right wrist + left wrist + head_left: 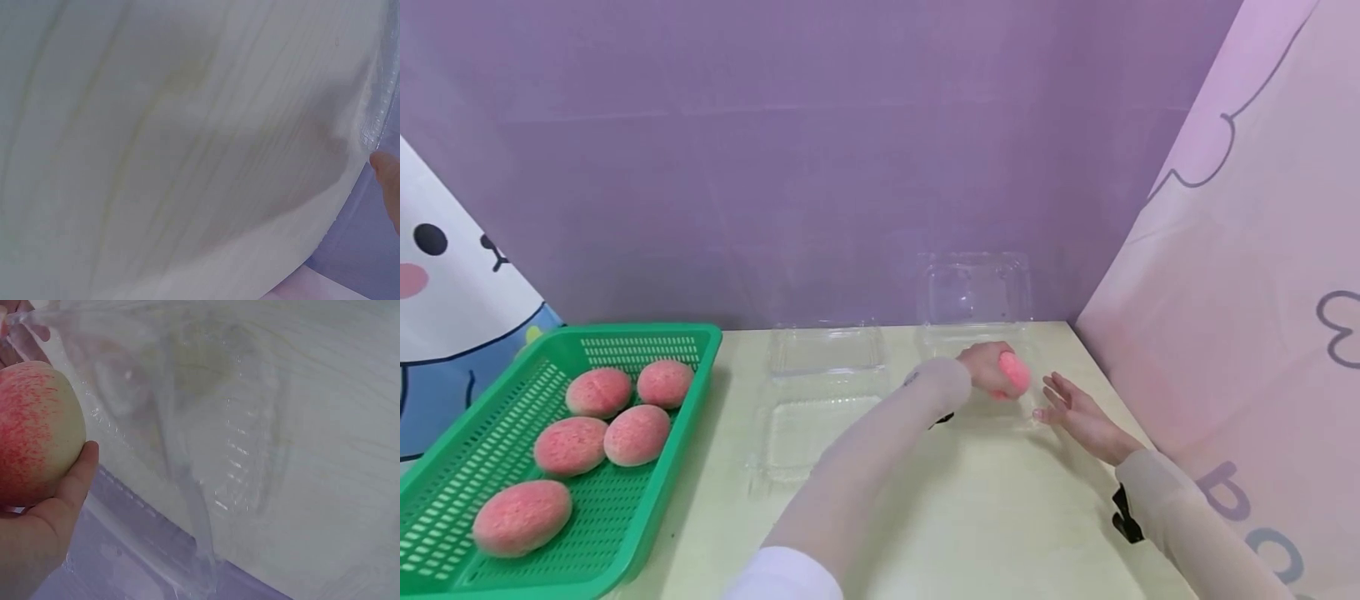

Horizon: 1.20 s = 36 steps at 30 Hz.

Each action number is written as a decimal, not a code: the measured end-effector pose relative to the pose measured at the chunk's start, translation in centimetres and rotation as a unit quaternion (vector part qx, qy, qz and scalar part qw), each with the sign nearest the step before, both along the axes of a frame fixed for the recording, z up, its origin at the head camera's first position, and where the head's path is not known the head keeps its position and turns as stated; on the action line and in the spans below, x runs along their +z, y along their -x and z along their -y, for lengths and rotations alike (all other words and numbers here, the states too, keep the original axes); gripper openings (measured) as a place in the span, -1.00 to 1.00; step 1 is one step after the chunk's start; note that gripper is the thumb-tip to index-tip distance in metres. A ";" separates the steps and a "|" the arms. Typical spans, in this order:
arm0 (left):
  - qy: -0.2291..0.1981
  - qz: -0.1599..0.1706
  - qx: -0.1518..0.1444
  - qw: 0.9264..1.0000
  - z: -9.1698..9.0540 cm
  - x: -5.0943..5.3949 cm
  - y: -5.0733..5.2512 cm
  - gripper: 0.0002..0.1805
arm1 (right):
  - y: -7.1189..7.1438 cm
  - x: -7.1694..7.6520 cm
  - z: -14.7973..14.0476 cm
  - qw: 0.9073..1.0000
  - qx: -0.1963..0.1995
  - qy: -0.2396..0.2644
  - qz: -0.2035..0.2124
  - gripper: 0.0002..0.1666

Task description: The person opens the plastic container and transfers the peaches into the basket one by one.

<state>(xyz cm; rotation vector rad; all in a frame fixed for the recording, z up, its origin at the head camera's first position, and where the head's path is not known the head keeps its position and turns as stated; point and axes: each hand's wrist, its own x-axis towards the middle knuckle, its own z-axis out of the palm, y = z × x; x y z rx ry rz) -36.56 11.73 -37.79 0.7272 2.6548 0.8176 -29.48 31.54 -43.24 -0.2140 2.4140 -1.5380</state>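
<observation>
My left hand (987, 367) grips a pink-red peach (1016, 375), reaching across to the right side of the table. In the left wrist view the peach (37, 434) shows red streaks over a cream skin, the thumb along its lower side. Beneath this hand lies a clear plastic clamshell box, its raised lid (976, 292) upright against the backdrop. To the right of the peach, my right hand (1088, 421) has its fingers extended and holds nothing; whether it touches the clear box edge cannot be told. In the right wrist view only a thumb (389, 187) shows.
A green basket (658, 500) at the left holds several pink peaches (571, 446). Between it and my left arm lies a second clear clamshell box (782, 479), opened, its lid (826, 367) toward the back. Purple backdrop (820, 167) and a pink side panel (1247, 292) enclose the table.
</observation>
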 end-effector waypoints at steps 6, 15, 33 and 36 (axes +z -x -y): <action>-0.010 -0.003 0.002 1.000 1.2 1.4 0.0 -0.32 | 0.0 0.4 0.0 1.000 -0.003 -0.004 0.000 0.12; -0.036 0.008 0.006 0.999 2.9 2.2 -0.3 -0.38 | 0.1 0.2 -0.1 1.000 -0.001 0.003 0.002 0.12; -0.036 0.005 0.028 0.999 5.5 2.2 -1.5 -0.35 | 0.4 0.1 0.0 1.000 0.004 0.007 -0.002 0.10; -0.044 0.014 0.030 0.999 6.0 2.3 -1.8 -0.33 | 0.3 0.0 -0.1 1.000 0.006 0.009 -0.004 0.10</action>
